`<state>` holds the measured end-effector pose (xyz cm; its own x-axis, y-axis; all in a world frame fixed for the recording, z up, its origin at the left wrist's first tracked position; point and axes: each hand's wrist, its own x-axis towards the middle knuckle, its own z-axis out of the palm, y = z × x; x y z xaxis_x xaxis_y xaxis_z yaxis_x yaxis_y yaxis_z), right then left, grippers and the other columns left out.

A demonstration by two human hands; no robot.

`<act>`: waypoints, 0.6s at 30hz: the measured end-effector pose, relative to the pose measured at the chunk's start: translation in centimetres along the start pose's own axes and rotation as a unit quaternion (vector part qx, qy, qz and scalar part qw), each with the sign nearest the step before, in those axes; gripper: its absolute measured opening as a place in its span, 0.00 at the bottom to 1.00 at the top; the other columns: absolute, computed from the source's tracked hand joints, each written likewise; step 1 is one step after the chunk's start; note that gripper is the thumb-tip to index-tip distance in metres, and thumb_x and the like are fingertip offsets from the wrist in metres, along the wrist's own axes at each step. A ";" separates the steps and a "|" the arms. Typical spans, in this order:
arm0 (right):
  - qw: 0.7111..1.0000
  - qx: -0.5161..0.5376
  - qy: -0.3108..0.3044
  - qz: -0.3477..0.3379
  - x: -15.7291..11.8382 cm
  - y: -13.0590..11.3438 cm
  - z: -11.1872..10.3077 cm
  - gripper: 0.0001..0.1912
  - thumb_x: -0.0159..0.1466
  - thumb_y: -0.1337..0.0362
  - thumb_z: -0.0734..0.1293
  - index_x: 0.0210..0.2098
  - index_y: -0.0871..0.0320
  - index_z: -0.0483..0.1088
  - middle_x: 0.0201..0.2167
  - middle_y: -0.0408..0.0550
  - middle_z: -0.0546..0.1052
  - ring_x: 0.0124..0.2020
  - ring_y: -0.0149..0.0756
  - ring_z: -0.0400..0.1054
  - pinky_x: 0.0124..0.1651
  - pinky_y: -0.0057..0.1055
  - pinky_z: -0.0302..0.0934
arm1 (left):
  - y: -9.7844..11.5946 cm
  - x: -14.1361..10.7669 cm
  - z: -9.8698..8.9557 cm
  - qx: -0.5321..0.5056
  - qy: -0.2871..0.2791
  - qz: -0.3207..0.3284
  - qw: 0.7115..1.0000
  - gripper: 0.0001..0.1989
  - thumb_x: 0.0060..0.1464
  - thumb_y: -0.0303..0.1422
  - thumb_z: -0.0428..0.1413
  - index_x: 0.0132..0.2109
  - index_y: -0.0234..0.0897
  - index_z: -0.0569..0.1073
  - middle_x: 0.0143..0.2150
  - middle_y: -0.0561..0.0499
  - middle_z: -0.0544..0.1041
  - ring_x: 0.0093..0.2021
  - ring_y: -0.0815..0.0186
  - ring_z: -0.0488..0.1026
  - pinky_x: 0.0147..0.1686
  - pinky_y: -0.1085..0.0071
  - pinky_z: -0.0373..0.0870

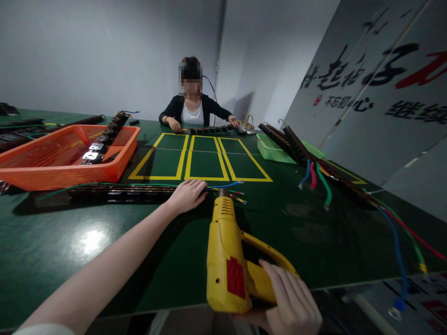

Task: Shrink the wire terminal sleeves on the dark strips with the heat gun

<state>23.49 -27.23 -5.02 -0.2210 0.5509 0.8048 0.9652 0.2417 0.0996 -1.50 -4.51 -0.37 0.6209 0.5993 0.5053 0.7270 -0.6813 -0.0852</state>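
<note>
My right hand [293,298] is wrapped round the handle of a yellow heat gun [223,251] at the lower middle. Its metal nozzle points away from me, at coloured wires with ring terminals [239,199]. Further left, my left hand [188,194] is closed over the right end of a long dark wiring assembly [139,193] lying on the table. Blue, red and yellow wires come out past my fingers. A green wire [84,186] runs along the assembly's top. My palm hides the place where the wires leave it.
An orange basket [59,174] holding a black part stands at the left. At the right, a green basket [275,151] and dark assemblies [296,144] trail coloured wires over the edge. Across the green table [279,256], a person [192,109] handles a similar strip. Yellow tape rectangles [206,179] mark the middle.
</note>
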 end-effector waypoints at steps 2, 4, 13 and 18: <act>1.000 0.014 -0.005 -0.011 0.3 -0.6 -0.1 0.21 0.62 0.60 0.56 0.51 0.60 0.69 0.37 0.52 0.77 0.38 0.42 0.72 0.47 0.35 0.60 | -0.7 -0.3 -0.2 -0.020 -0.008 0.003 1.000 0.11 0.63 0.36 0.42 0.45 0.38 0.66 0.42 0.47 0.75 0.43 0.62 0.72 0.42 0.66 0.67; 0.999 0.033 -0.007 -0.017 0.9 -1.4 -0.2 0.21 0.62 0.58 0.57 0.49 0.61 0.69 0.37 0.53 0.77 0.38 0.41 0.72 0.47 0.34 0.59 | -1.1 -0.5 -0.2 -0.030 -0.011 0.004 0.999 0.12 0.63 0.36 0.41 0.45 0.38 0.67 0.42 0.47 0.75 0.42 0.63 0.72 0.41 0.67 0.68; 0.996 0.079 0.017 -0.032 2.4 -3.8 0.6 0.26 0.64 0.49 0.55 0.43 0.66 0.69 0.33 0.55 0.77 0.36 0.41 0.71 0.44 0.36 0.59 | -1.5 -0.4 0.1 -0.094 -0.022 0.000 0.995 0.11 0.61 0.33 0.46 0.48 0.40 0.68 0.46 0.48 0.74 0.47 0.61 0.71 0.44 0.66 0.68; 0.997 0.076 -0.003 0.000 2.0 -3.0 1.4 0.18 0.62 0.69 0.53 0.45 0.63 0.69 0.36 0.52 0.77 0.39 0.38 0.69 0.47 0.35 0.58 | -1.8 -0.1 0.5 -0.094 0.002 -0.007 0.996 0.15 0.64 0.36 0.39 0.48 0.40 0.69 0.46 0.48 0.74 0.46 0.62 0.70 0.44 0.66 0.68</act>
<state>19.91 -25.74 -4.49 -0.2213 0.5553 0.8017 0.9330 0.3597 0.0084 -2.69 -3.17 -0.68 0.6100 0.6077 0.5085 0.6676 -0.7399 0.0835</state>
